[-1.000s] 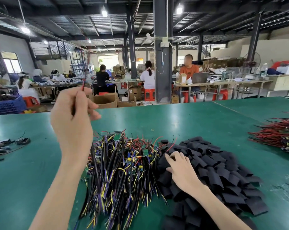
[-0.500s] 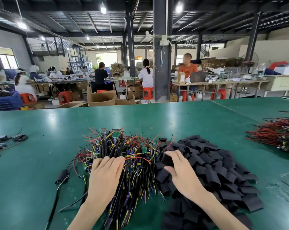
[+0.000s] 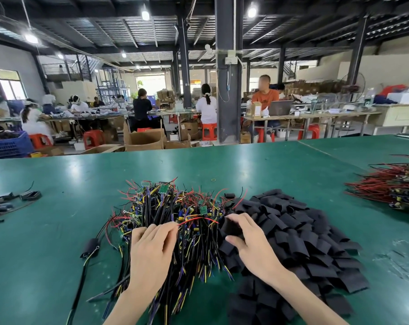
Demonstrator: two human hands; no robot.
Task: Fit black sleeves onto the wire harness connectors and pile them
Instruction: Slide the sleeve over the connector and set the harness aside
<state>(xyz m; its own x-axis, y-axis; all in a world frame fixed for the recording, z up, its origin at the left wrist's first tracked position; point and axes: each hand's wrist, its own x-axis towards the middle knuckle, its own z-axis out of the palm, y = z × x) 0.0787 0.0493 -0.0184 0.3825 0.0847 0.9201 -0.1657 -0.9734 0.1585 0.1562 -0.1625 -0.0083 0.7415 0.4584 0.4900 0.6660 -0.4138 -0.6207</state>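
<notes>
Left hand (image 3: pixel 152 252) flat on harness pile (image 3: pixel 175 221); right hand (image 3: pixel 252 247) pinches black sleeve (image 3: pixel 231 227)

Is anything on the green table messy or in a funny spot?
One sleeved harness lies alone left of the big wire harness pile, its cable trailing toward the near edge. A tiny yellow ring sits by itself farther back on the table. Nothing looks broken.

Site: factory assembly hall, open plan. Evidence: steel columns (image 3: pixel 228 66) and exposed metal roof with hanging lamps (image 3: pixel 145 14); long green-topped worktable (image 3: pixel 81 207) carrying bulk piles of wire harnesses (image 3: pixel 175 219) and black sleeves (image 3: pixel 304 235). Behind it, rows of seated workers (image 3: pixel 207 109) at benches, red plastic stools (image 3: pixel 209 131), open cardboard cartons (image 3: pixel 143 139), blue crate (image 3: pixel 9 145).
</notes>
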